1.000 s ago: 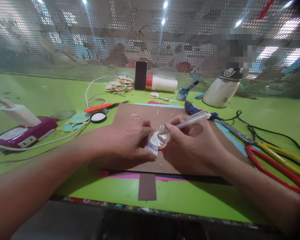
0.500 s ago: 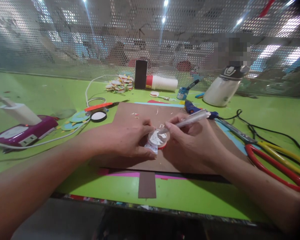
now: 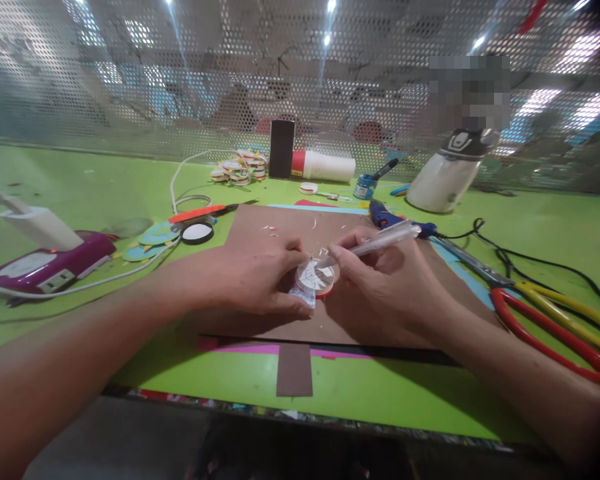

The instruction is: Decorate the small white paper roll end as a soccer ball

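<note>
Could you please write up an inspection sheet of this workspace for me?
Surface: green table, with a brown sheet under the work.
Job's things: white disc with a red edge; clear strip overlapping it; clear pen-like tool, tip at the disc.
Clutter: pale scraps on the sheet; scissors and blue glue gun at right; blue jar farther back.
Left hand: thumb and fingers holding the strip.
Right hand: gripping the tool.
Cables: white cable at left, passing a purple power strip; black cord near the scissors.
Surroundings: perforated panel behind; shapes beyond too blurred to identify.
</note>
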`<state>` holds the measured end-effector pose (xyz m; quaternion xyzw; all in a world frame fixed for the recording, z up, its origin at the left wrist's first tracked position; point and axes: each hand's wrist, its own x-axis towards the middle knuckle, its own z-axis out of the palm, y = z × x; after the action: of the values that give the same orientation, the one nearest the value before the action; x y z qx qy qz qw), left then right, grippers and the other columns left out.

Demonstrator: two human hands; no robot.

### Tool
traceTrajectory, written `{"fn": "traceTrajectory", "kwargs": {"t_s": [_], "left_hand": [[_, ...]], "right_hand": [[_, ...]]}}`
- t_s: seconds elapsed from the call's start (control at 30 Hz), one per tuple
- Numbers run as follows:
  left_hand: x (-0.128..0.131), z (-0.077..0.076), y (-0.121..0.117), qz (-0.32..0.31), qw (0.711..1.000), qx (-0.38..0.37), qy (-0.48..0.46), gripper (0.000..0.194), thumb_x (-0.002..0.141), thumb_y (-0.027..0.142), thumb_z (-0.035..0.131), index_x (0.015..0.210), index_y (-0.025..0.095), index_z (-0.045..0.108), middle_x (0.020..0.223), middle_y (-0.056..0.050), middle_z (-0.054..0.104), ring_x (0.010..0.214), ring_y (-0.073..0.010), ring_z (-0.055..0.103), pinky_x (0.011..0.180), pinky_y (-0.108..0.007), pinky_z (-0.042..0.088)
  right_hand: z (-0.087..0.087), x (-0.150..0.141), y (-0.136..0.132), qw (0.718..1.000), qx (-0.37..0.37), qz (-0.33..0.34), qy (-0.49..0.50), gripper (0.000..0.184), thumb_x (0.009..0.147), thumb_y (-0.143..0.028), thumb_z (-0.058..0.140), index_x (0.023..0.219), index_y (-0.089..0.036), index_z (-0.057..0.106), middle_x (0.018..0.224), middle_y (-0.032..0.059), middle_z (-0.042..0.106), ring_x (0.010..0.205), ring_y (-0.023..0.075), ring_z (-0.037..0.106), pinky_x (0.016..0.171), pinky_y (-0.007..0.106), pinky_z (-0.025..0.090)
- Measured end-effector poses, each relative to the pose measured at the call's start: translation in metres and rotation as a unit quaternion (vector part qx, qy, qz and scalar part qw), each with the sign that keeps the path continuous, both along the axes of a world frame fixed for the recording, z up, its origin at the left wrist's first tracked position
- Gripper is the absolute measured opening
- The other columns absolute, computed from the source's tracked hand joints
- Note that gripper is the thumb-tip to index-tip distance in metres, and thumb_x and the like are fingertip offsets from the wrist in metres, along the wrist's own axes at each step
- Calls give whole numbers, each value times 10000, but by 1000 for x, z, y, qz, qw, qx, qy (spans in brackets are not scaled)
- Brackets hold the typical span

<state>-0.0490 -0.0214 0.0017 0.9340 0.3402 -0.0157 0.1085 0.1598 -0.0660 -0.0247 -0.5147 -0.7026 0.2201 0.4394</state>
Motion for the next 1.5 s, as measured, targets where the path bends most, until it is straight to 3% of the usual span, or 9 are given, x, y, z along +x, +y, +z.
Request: {"fn": "traceTrajectory", "kwargs": {"t_s": [0.77, 1.13, 1.5], "left_hand": [[1, 0, 0, 3, 1000, -9, -4, 513, 888, 676, 565, 1235, 306, 642, 1302, -59, 617, 1087, -283, 637, 919, -391, 471], [0, 1, -3, 18, 1000, -11, -9, 513, 876, 686, 561, 1230, 328, 661, 1327, -50, 602, 1023, -269, 643, 800, -378, 479], [2, 4, -3, 12, 1000, 0, -6, 496, 875, 658, 578, 1199, 296, 676, 1280, -70, 615, 1071, -286, 625, 843, -376, 479]], "right_hand": [[1, -1, -1, 999, -28, 8, 20, 285, 932, -368, 603, 710, -191, 580, 609, -18, 563, 594, 127, 504, 531, 268, 376], [4, -1, -1, 1000, -21, 12, 16, 272, 918, -333, 613, 687, -190, 591, 610, -15, 595, 588, 122, 518, 536, 259, 396], [4, -1, -2, 999, -20, 20, 15, 267, 931, -334, 611, 705, -191, 598, 596, -19, 605, 581, 122, 527, 541, 260, 398]]}}
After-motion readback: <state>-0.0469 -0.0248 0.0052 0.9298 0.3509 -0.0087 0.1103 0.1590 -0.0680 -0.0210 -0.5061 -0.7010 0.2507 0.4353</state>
